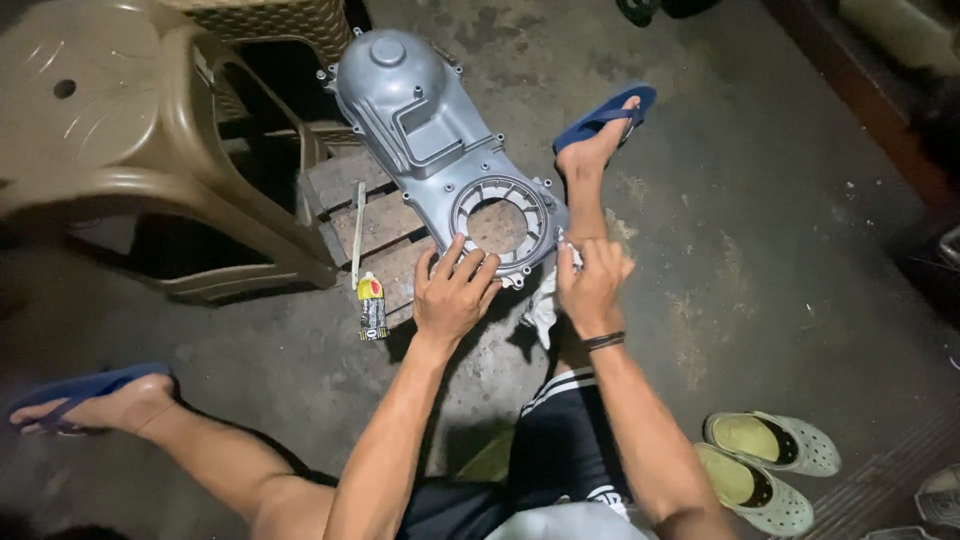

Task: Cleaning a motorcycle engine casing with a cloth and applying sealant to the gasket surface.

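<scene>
Hands (455,295) on cover (440,150), axis upper-left.

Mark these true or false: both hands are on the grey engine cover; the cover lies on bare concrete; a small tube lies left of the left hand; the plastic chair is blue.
1. Both hands touch the grey engine cover: true; left hand, right hand.
2. It lies on bare concrete: false, it rests on a wooden pallet.
3. A small tube lies left of the left hand: true.
4. The plastic chair is blue: false, tan.
</scene>
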